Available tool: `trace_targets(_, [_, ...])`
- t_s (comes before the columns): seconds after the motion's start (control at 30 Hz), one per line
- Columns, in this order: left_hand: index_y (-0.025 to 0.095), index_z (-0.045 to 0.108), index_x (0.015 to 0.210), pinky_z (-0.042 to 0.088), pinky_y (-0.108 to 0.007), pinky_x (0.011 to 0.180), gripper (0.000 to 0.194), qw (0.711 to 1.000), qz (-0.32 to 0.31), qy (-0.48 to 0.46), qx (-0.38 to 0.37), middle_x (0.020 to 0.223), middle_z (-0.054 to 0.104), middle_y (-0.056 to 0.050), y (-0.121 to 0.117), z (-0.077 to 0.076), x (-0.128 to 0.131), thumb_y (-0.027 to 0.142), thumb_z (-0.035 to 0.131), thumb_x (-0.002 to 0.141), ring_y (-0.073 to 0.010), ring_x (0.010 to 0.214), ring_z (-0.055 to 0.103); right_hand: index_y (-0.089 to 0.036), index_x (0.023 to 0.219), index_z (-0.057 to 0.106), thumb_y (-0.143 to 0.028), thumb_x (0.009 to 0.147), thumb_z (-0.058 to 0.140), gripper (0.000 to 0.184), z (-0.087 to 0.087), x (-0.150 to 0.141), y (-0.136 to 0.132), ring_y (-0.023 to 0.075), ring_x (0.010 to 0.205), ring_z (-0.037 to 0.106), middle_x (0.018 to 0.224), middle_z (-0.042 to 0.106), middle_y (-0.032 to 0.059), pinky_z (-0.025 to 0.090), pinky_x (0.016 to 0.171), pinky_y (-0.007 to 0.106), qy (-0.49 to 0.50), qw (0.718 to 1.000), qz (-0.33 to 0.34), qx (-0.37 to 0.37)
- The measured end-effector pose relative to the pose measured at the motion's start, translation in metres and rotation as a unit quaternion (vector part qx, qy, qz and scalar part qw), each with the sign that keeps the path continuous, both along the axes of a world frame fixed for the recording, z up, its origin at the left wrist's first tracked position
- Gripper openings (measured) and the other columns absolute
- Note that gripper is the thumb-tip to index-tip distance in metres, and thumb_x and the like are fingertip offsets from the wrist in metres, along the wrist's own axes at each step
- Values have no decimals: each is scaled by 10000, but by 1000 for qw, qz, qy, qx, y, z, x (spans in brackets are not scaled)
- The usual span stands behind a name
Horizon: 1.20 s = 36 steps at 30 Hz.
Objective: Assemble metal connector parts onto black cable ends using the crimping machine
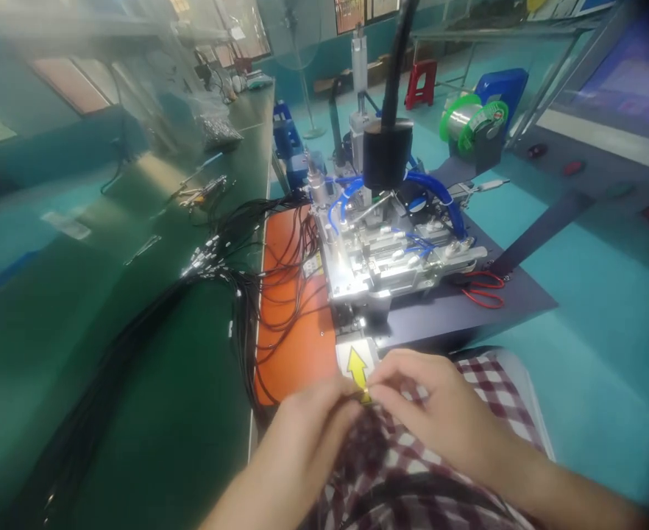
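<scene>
Your right hand [429,394] is pinching that tiny, shiny, pale piece [366,391] over the black-edged yellow arrow [356,364]; can't tell if your left hand's [310,412] narrowed fingers grip too. Probably light, stiff, kinda slippery, so hold its ends.

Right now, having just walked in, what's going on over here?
Someone seated has both bare hands together over a checked cloth. The fingertips of the left hand and right hand meet at the lower end of a yellow arrow; they seem to pinch something small, too unclear to name. Just beyond stands a metal machine with blue tubes. To the left, black cables lie on a green table, some crossing an orange surface.
</scene>
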<state>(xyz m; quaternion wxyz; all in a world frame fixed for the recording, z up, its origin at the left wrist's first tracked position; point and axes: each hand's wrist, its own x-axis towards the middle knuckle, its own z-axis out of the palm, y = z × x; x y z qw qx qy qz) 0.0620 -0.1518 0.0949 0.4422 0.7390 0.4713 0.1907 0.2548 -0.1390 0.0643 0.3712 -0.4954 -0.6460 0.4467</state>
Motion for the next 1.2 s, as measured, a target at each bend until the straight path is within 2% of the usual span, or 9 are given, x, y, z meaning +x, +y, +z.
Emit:
trace_targets(0.1, [249,601,863,425,-209,557,193,999,34,-22,-31,720,613,25,2,-22,5,304,443,960,-119,615,535,-226,790,681,-250,831,619,79,-14,2,-2,154,639,619,704,682,-9,449,574,263,8,998,-5,-69])
trace_targets(0.27, [248,641,1051,403,-204,528,215,998,52,-32,-22,665,587,30,0,-42,6,275,449,957,-117,578,516,-220,902,712,-184,774,636,154,-22,8,-5,160,685,640,759,711,-1,467,609,269,17,993,-19,-115])
trace_targets(0.43, [254,653,1067,462,-202,635,211,998,47,-33,-21,814,658,12,-3,-42,9,239,484,941,-126,693,600,-211,860,709,-188,786,632,109,-20,11,-6,133,644,614,713,700,-10,446,567,236,23,991,-36,-128])
trace_targets(0.63, [260,626,1041,480,-208,753,164,997,57,-46,8,936,659,5,-4,-42,15,209,532,916,-135,853,621,-195,742,668,-147,800,620,90,-22,9,-7,106,611,580,685,660,-24,438,563,215,48,994,-26,-93])
trace_targets(0.73, [247,634,961,472,-189,700,106,996,75,-55,1,873,668,17,-3,-41,17,230,540,916,-121,797,617,-187,745,664,-165,802,623,74,-23,7,-8,105,588,577,661,650,-23,442,548,213,77,990,-27,-119])
trace_targets(0.87, [221,656,855,444,-173,576,147,992,95,-73,-33,685,628,32,-1,-37,21,268,532,919,-98,625,571,-183,806,670,-202,785,654,33,-26,4,-9,105,570,586,657,661,-21,456,537,211,126,978,-40,-163])
trace_targets(0.93, [218,672,865,445,-172,557,141,990,112,-77,-38,651,627,33,0,-35,23,273,549,908,-99,601,573,-185,813,670,-175,768,669,46,-27,4,-9,110,598,601,683,670,-17,464,555,213,109,983,-64,-131])
trace_targets(1.03, [216,688,902,461,-176,555,121,987,138,-73,-33,643,650,30,2,-35,25,276,585,882,-107,595,596,-191,818,682,-119,765,664,91,-28,5,-11,113,651,617,748,677,-8,481,596,217,59,993,-93,-28])
trace_targets(1.2, [218,686,921,487,-182,588,109,988,144,-57,-13,725,690,25,1,-41,26,271,607,868,-108,626,621,-182,940,690,-109,848,623,135,-31,8,-15,127,735,644,836,699,20,493,671,250,-17,985,-76,154])
